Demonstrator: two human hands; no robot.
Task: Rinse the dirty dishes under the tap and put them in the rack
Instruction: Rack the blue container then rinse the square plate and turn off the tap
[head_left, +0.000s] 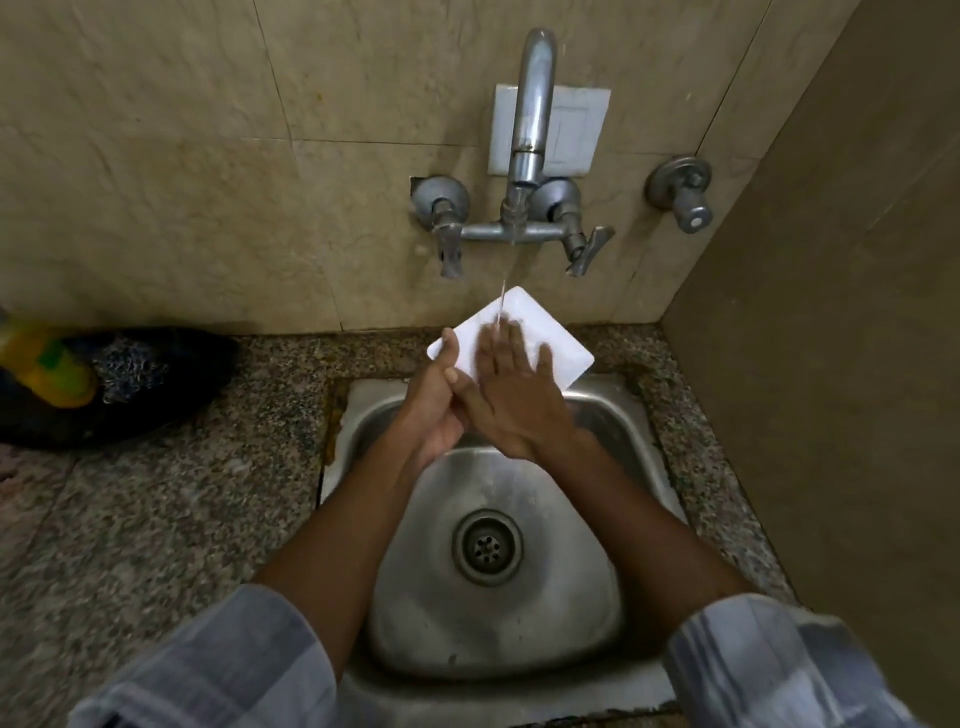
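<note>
Gripped at its near-left corner by the left hand (436, 400), a white, flat, square plastic plate (540, 332) with rounded corners is held tilted over the far end of a stainless steel sink (613, 613). That hand's thumb lies curled over the plate's top face at the edge, with its fingers hidden underneath, so the plate is clamped between them. Just right of this hold, the right hand (511, 384) lies flat on the plate, fingers straight and slightly spread, pressing on the surface and holding nothing. A thin stream of water (501, 306) meets the plate right at those fingertips, falling from a grey metal wall tap (524, 145) above and beyond both hands. The tilt probably lets water run off into the basin below the grip, while the flat palm seems placed to rub dirt away. No rack is in view. Well left of the gripping hand, dark scrubbing pads (130, 374) sit on the speckled stone counter (156, 519).
</note>
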